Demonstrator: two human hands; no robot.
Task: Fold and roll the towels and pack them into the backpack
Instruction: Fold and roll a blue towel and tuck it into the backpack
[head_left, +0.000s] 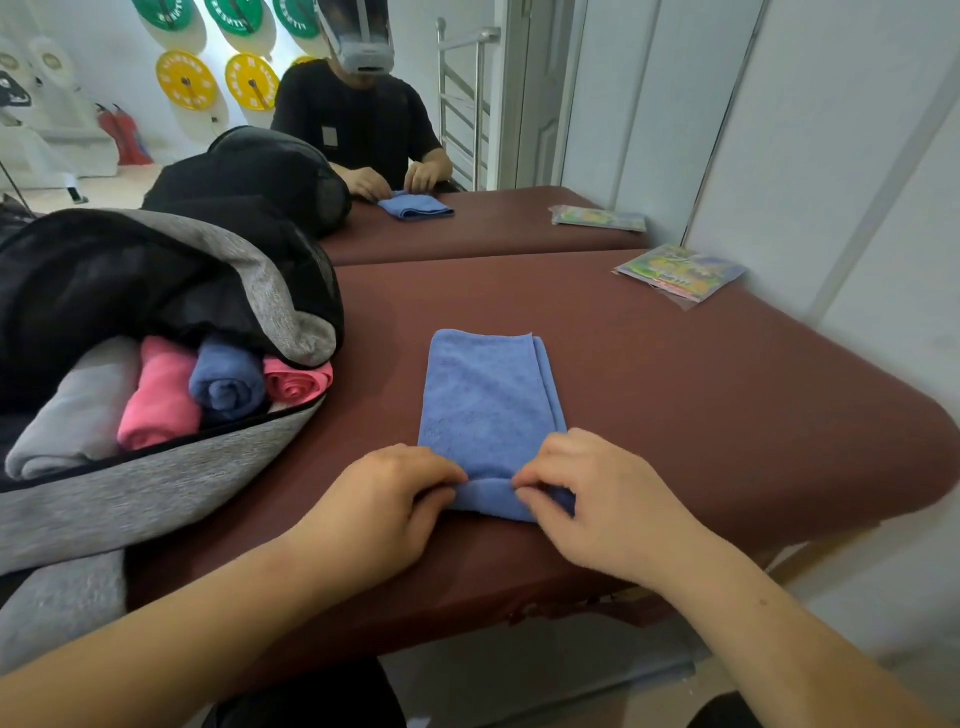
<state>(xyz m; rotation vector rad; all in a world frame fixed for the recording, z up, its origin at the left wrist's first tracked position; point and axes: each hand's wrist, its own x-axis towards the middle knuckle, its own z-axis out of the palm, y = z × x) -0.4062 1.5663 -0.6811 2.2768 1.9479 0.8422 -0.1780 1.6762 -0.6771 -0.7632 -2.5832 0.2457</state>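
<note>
At the left edge of the dark reddish-brown padded table (675, 374) lies an open grey fabric backpack with a black mesh lining (156, 499), its mouth facing the viewer. Four rolled towels sit side by side inside it, their long axes running away from the viewer: a grey roll (67, 415), a pink roll (156, 400), a dark blue roll (226, 382) and a second pink roll (296, 382) showing its spiral end.

Right of the backpack, near the table's front edge, the folded light blue terry towel (488, 400) lies flat as a narrow strip, long axis pointing away from the viewer, its near end turned up into a first small roll. The left hand (379, 499) has curled fingers pressed on that roll's left part; the right hand (597, 493) pinches its right part, fingertips close together on the cloth.

Far right, by the white wall, lies a colourful plastic-wrapped packet (680, 273); its print is unreadable.
</note>
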